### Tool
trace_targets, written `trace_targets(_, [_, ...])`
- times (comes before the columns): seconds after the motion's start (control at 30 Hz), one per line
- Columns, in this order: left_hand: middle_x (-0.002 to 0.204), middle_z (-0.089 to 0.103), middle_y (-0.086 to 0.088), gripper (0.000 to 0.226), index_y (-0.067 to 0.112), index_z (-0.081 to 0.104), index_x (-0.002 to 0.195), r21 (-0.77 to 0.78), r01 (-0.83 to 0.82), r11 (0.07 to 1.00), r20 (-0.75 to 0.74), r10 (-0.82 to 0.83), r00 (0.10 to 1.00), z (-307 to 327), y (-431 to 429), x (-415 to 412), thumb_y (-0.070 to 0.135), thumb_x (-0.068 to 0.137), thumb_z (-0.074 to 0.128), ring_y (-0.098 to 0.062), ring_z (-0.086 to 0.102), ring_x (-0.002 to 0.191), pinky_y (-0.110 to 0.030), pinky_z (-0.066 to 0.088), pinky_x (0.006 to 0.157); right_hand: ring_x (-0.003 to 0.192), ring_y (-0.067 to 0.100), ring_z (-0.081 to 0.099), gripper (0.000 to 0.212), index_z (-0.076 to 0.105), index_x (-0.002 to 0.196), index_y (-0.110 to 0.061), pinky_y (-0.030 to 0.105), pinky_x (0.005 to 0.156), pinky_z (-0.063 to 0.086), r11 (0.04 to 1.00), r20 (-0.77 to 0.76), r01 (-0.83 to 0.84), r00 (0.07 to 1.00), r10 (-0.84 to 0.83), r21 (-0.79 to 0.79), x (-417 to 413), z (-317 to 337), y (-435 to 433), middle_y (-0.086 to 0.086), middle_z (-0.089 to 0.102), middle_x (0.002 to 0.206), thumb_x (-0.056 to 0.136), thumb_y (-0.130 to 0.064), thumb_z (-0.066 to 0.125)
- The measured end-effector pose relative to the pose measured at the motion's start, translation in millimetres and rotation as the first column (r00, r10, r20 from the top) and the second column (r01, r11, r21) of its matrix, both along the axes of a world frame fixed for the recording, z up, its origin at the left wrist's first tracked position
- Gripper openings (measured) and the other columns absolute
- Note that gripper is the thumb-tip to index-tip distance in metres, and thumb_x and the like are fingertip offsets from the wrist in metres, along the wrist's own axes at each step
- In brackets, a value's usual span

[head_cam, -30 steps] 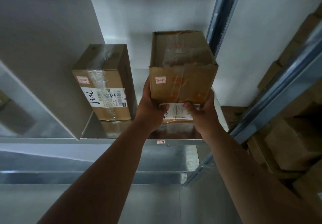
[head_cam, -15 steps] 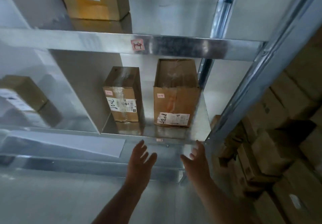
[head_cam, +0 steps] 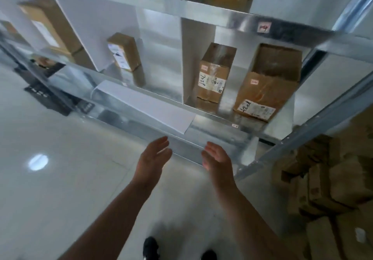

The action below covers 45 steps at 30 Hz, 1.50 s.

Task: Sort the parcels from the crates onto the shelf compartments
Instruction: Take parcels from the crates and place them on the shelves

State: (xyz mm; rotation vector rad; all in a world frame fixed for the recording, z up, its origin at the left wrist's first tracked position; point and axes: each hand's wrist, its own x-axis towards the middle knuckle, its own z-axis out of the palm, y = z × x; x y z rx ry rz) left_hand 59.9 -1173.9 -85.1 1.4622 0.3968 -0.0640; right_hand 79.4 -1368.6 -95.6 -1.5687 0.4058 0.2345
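A large cardboard parcel (head_cam: 266, 86) with a white label stands in the rightmost compartment of the metal shelf (head_cam: 212, 116). A narrower taped parcel (head_cam: 215, 73) stands to its left in the same compartment. My left hand (head_cam: 154, 158) and my right hand (head_cam: 218, 159) hover below and in front of the shelf edge, palms facing each other, fingers straight, holding nothing. Neither hand touches a parcel.
A small parcel (head_cam: 125, 52) stands in the middle compartment and another parcel (head_cam: 48, 23) further left. A white divider (head_cam: 193, 61) separates the compartments. Stacked cardboard boxes (head_cam: 327, 189) fill the lower right. Glossy floor (head_cam: 60, 179) spreads to the left; my shoes show at the bottom.
Both hands let go of the large parcel, now standing on the shelf, and drew back and down. The view has pulled away and swung left, showing more compartments.
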Motion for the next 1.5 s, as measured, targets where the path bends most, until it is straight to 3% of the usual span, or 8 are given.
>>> trace_targets(0.1, [0.134,0.068,0.001,0.041,0.023,0.062,0.137,-0.001,-0.057,0.998,0.010,0.057,0.998,16,32,-13,0.008,0.099,0.070,-0.015,0.065,0.125,-0.025,0.052,0.096,0.121,0.015,0.067,0.042,0.067,0.117,-0.035,0.054,0.114,0.050,0.997,0.021,-0.081,0.996,0.082,-0.014,2,14,44,-0.004,0.072,0.128,0.076,-0.041,0.071])
trace_targets(0.23, [0.131,0.070,0.008,0.036,0.032,0.066,0.129,0.018,-0.112,0.994,0.014,0.112,0.994,29,87,-27,0.010,0.101,0.067,-0.008,0.068,0.119,-0.035,0.053,0.105,0.123,0.015,0.066,0.048,0.065,0.127,-0.033,0.049,0.114,0.051,0.987,0.045,-0.162,0.986,0.163,-0.020,0,36,108,-0.005,0.071,0.133,0.080,-0.042,0.069])
trace_targets(0.37, [0.129,0.072,0.013,0.032,0.039,0.069,0.122,0.018,-0.164,0.986,-0.005,0.164,0.987,39,151,-40,0.020,0.096,0.074,-0.002,0.069,0.114,-0.044,0.052,0.111,0.121,0.015,0.067,0.036,0.065,0.127,-0.033,0.049,0.113,0.052,0.975,0.077,-0.218,0.972,0.221,-0.045,0,42,177,-0.005,0.071,0.129,0.092,-0.030,0.073])
trace_targets(0.57, [0.131,0.072,0.005,0.035,0.028,0.069,0.129,-0.106,-0.286,0.952,-0.015,0.286,0.958,50,253,-57,0.022,0.095,0.072,-0.017,0.065,0.127,-0.052,0.050,0.113,0.119,0.015,0.067,0.049,0.066,0.129,-0.027,0.042,0.106,0.053,0.946,0.100,-0.324,0.942,0.321,0.014,-7,51,291,0.000,0.071,0.128,0.081,-0.036,0.070])
trace_targets(0.7, [0.131,0.072,0.005,0.034,0.028,0.068,0.128,-0.136,-0.359,0.923,-0.012,0.361,0.932,55,305,-63,0.022,0.095,0.073,-0.019,0.065,0.127,-0.052,0.049,0.113,0.119,0.018,0.068,0.027,0.066,0.124,-0.031,0.040,0.100,0.056,0.908,0.112,-0.416,0.906,0.409,0.046,-3,49,354,-0.002,0.072,0.125,0.100,-0.021,0.070])
trace_targets(0.83, [0.133,0.070,0.002,0.042,0.031,0.063,0.134,-0.157,-0.426,0.891,-0.020,0.428,0.904,56,350,-60,0.025,0.093,0.073,-0.020,0.066,0.126,-0.050,0.051,0.111,0.117,0.020,0.069,0.027,0.065,0.131,-0.025,0.043,0.101,0.058,0.884,0.121,-0.466,0.881,0.458,0.046,13,53,409,-0.001,0.072,0.125,0.104,-0.019,0.065])
trace_targets(1.0, [0.134,0.070,0.000,0.033,0.030,0.062,0.136,-0.173,-0.511,0.842,-0.039,0.513,0.858,51,408,-28,0.020,0.105,0.063,-0.021,0.066,0.125,-0.053,0.050,0.112,0.115,0.016,0.071,0.028,0.065,0.131,-0.028,0.043,0.100,0.060,0.841,0.142,-0.539,0.837,0.528,0.049,46,56,478,-0.003,0.072,0.126,0.104,-0.025,0.066])
trace_targets(1.5, [0.131,0.072,0.001,0.028,0.026,0.065,0.128,-0.132,-0.688,0.714,-0.040,0.690,0.723,63,577,123,0.022,0.101,0.066,-0.022,0.066,0.126,-0.049,0.051,0.110,0.113,0.017,0.073,0.028,0.068,0.131,-0.023,0.041,0.094,0.061,0.653,0.141,-0.745,0.667,0.732,0.134,222,61,691,-0.002,0.076,0.122,0.103,-0.020,0.065])
